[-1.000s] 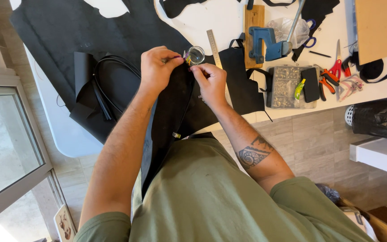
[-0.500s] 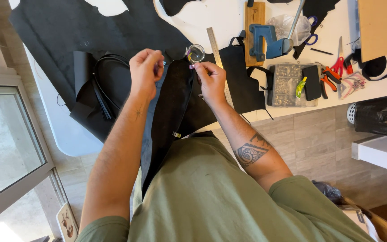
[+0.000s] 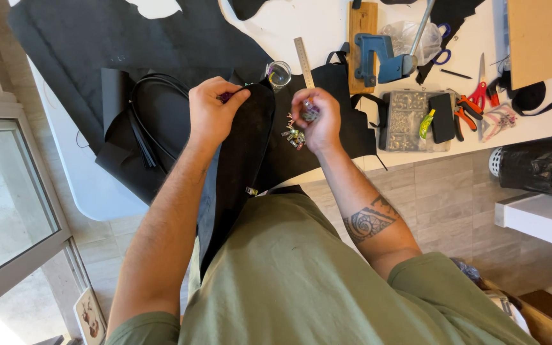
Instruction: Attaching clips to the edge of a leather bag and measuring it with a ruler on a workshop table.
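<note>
A long black leather piece (image 3: pixel 241 160) hangs from the white table's edge down over my lap. My left hand (image 3: pixel 212 112) pinches its top edge, where a small purple clip shows between the fingers. My right hand (image 3: pixel 317 118) is lifted just right of the piece and holds a small metal clip, with several more small clips (image 3: pixel 295 135) lying on black leather below it. A small clear glass jar (image 3: pixel 279 73) stands just beyond both hands.
A white table (image 3: pixel 87 191) carries black leather sheets (image 3: pixel 116 45), a coiled black cord (image 3: pixel 145 115), a metal ruler (image 3: pixel 303 62), a blue hand press (image 3: pixel 378 56) on a wooden block, a compartment box of hardware (image 3: pixel 407 121), pliers (image 3: pixel 467 112) and red scissors (image 3: pixel 480 89). A window (image 3: pixel 7 204) is at left.
My left hand slid left along the leather's top edge. My right hand left the edge, drew back to the right and now holds a clip above the loose clips.
</note>
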